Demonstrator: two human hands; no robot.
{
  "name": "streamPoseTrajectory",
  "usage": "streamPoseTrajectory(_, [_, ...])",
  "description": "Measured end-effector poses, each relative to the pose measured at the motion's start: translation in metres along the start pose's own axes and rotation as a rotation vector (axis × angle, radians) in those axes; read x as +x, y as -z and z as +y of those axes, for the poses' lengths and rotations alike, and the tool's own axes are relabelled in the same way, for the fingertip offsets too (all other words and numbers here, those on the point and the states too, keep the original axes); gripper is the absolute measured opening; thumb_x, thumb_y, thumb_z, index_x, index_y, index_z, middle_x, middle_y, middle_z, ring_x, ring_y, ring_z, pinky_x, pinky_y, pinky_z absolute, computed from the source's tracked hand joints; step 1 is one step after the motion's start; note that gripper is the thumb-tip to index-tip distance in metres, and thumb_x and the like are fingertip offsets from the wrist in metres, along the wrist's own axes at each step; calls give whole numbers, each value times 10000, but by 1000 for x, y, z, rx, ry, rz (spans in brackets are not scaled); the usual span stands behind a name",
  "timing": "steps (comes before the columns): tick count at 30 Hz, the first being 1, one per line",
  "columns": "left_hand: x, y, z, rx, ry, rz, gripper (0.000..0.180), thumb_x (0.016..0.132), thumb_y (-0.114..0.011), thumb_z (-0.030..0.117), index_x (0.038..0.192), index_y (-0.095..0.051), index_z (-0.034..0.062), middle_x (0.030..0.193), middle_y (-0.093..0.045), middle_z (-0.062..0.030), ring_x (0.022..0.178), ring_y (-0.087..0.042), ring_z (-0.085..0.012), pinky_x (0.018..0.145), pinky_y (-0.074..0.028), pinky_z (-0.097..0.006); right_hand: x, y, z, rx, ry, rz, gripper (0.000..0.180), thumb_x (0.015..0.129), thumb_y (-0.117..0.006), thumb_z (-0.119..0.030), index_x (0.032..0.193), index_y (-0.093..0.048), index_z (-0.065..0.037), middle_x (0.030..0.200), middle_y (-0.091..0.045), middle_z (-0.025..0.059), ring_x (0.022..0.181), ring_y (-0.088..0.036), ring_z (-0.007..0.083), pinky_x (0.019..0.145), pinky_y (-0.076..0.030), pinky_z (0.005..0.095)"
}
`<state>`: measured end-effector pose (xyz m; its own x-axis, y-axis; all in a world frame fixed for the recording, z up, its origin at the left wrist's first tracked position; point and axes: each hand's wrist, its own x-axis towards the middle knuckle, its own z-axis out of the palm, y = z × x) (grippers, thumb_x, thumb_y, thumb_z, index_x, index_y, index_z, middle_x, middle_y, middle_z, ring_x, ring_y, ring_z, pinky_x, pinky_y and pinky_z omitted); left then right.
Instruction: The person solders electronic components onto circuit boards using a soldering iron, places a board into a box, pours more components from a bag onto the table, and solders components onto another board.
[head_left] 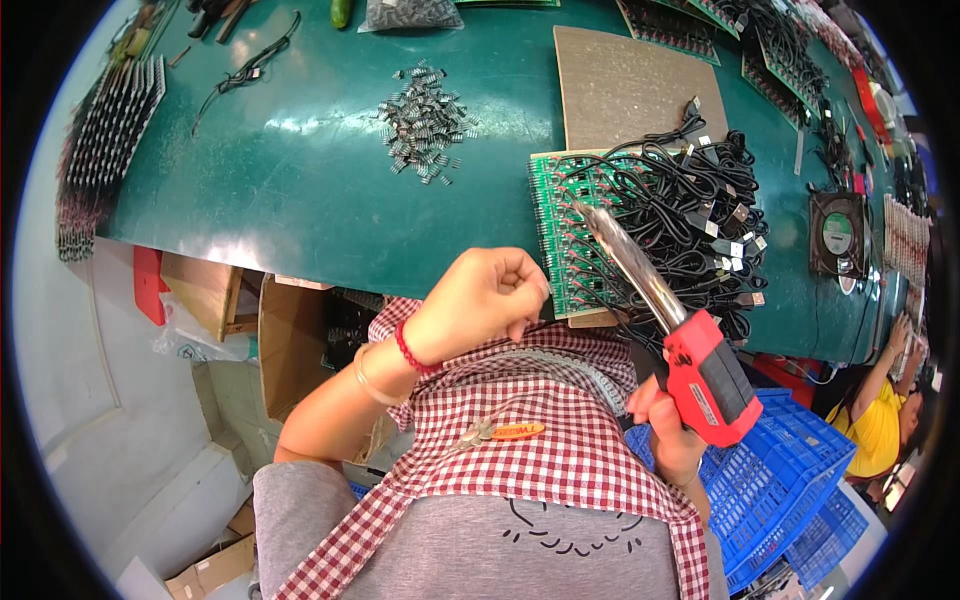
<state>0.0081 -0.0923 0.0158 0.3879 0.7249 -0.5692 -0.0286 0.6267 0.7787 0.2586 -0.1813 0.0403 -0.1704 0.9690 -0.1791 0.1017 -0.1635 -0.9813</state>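
My right hand (668, 432) is wrapped round a red and black soldering gun (700, 375). Its long metal barrel points up and left, with the tip over a green circuit board panel (545, 205). Whether the tip touches the panel I cannot tell. Black USB cables (690, 215) run from the panel and lie bunched on its right side. My left hand (490, 298) is closed, fingers curled, beside the panel's lower left corner; anything inside it is hidden.
Small pin parts (425, 125) lie piled on the green table (300, 170). Behind the panel is a brown board (640, 85). A small fan (838, 235) stands to the right, above blue crates (770, 470). Another person in yellow (865, 435) sits at far right.
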Motion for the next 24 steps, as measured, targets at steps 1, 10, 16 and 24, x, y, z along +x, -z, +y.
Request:
streamPoseTrajectory(1, [4, 4, 0, 28, 6, -14, 119, 879, -538, 110, 836, -544, -1, 669, -567, -9, 530, -528, -41, 468, -412, -172, -6, 6, 2, -1, -1, -2, 478, 887, -547, -172, 1270, -378, 58, 677, -504, 81, 585, -466, 144, 607, -442, 307])
streamPoseTrajectory(10, [21, 18, 4, 204, -39, -66, 104, 825, -546, 66, 763, -551, -16, 643, -548, -10, 510, -516, -53, 456, -405, -192, -21, 11, 14, -16, -199, 35, 113, 794, -596, 6, 906, -588, -10, 792, -573, 43, 720, -538, 142, 652, -440, 300])
streamPoseTrajectory(16, [23, 18, 10, 224, 13, -84, 100, 805, -551, 53, 731, -548, -14, 628, -545, -15, 496, -507, -58, 453, -397, -196, -21, 13, 15, -133, -146, 19, 198, 787, -584, -33, 974, -541, 14, 748, -557, 83, 646, -524, 170, 585, -421, 295])
streamPoseTrajectory(24, [23, 19, 8, 213, 2, -79, 104, 804, -557, 59, 727, -556, -12, 637, -561, -27, 486, -509, -57, 450, -398, -196, -24, 13, 18, -186, -137, 80, 113, 745, -618, -10, 855, -592, -8, 730, -575, 73, 680, -545, 172, 599, -432, 308])
